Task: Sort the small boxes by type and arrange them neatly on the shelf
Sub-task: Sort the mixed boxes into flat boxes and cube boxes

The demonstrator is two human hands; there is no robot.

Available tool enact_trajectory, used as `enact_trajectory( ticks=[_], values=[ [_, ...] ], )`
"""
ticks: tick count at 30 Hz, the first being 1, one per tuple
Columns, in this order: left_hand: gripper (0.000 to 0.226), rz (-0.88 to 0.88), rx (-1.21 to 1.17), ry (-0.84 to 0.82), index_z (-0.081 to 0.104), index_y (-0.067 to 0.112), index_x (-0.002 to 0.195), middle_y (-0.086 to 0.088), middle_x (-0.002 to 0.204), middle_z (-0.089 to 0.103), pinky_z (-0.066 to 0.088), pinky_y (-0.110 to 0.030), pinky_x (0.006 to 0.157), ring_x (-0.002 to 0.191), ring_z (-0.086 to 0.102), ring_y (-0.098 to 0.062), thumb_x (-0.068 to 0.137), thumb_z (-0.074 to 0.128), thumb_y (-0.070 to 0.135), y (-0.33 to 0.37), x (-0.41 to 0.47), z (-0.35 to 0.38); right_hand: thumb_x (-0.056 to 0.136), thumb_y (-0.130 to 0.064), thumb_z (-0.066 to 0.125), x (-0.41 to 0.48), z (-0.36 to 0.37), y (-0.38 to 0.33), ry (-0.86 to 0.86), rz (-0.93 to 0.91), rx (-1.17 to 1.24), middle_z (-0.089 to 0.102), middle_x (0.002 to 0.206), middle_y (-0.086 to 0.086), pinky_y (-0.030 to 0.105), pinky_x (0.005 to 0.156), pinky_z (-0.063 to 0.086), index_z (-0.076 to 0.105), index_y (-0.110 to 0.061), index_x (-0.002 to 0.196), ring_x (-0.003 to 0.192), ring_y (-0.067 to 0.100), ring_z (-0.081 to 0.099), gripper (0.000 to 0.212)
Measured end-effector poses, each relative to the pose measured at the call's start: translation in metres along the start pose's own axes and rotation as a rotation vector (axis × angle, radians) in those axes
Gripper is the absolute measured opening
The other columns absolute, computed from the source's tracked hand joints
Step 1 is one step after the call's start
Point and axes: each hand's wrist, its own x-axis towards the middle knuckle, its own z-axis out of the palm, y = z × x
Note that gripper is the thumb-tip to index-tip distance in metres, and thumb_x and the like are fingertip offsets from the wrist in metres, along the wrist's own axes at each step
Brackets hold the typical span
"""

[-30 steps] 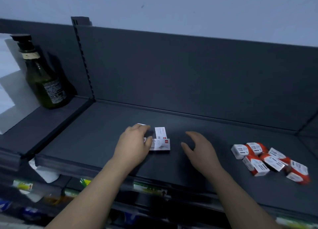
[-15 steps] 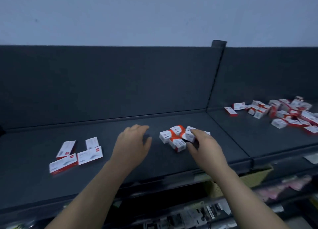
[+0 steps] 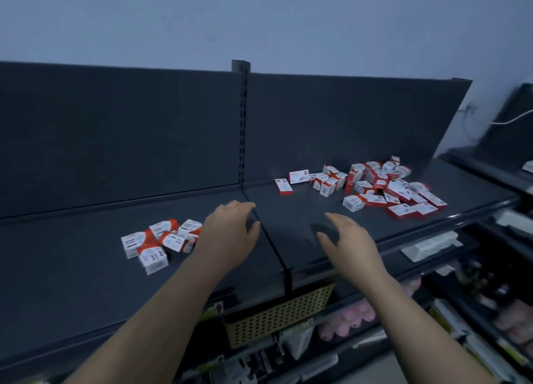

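Both hands hover above the dark shelf (image 3: 86, 282), holding nothing. The left hand (image 3: 227, 233) has its fingers loosely curled and spread, thumb apart, just beside a small cluster of boxes (image 3: 160, 242) on the left shelf section. The right hand (image 3: 346, 242) is likewise empty, fingers arched and parted, over bare shelf just right of the seam (image 3: 271, 245) between the two sections. The unsorted heap (image 3: 380, 187) lies well apart on the right section, toward the back panel. The step in hand appears to be a reach toward that heap for the next pick. It is best done by taking boxes of one type only, gripping across the short sides with thumb and fingertips, and lifting clear so that neighbours are not dragged. Loose boxes near the front lip could be knocked off by a sweeping motion. The boxes are small cardboard cartons, white faces with red-orange ends and printed labels too small to read; some are squat, others flat and long, such as the flat box (image 3: 284, 186) lying alone at the heap's left edge. The shelf is matte, dark metal with a slotted upright (image 3: 242, 124). Below, a perforated yellow basket (image 3: 277, 317) shows.
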Motion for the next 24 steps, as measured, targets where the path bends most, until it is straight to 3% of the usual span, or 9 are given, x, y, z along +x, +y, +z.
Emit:
enact_trajectory(
  ticks=[13,15,19,24],
  values=[
    [0.042,-0.040,0.006,-0.103,0.051,0.018,0.132,-0.003,0.126,0.057,0.043,-0.036,0.098,0.118,0.051,-0.022,0.093,0.052,0.032,0.023,0.113,0.075,0.091,-0.027,0.060,0.099,-0.002,0.080,0.002,0.087,0.046,0.057,0.134,0.004,0.029,0.094,0.044,0.052,-0.015,0.134,0.120,0.021,0.054,0.045],
    [0.038,-0.037,0.007,-0.116,0.054,0.018,0.128,-0.003,0.124,0.058,0.045,-0.037,0.096,0.115,0.052,-0.022,0.092,0.052,0.031,0.019,0.136,0.086,0.091,-0.024,0.061,0.120,0.001,0.086,0.004,0.083,0.050,0.060,0.129,0.004,0.024,0.086,0.040,0.054,-0.015,0.131,0.115,0.022,0.056,0.042],
    [0.031,-0.071,-0.010,-0.146,0.061,0.016,0.118,-0.005,0.111,0.060,0.049,-0.037,0.085,0.100,0.057,-0.021,0.092,0.053,0.031,0.016,0.171,0.105,0.091,-0.023,0.061,0.151,0.001,0.097,-0.019,0.088,0.037,0.059,0.130,0.003,0.024,0.086,0.043,0.052,-0.018,0.133,0.114,0.019,0.056,0.043],
    [0.037,-0.116,-0.013,-0.188,0.057,0.016,0.125,-0.007,0.121,0.056,0.047,-0.033,0.088,0.108,0.056,-0.023,0.092,0.055,0.031,0.015,0.202,0.134,0.092,-0.027,0.059,0.185,0.004,0.111,-0.075,0.090,0.038,0.057,0.130,0.001,0.023,0.084,0.042,0.051,-0.020,0.132,0.112,0.017,0.056,0.041]
  ],
)
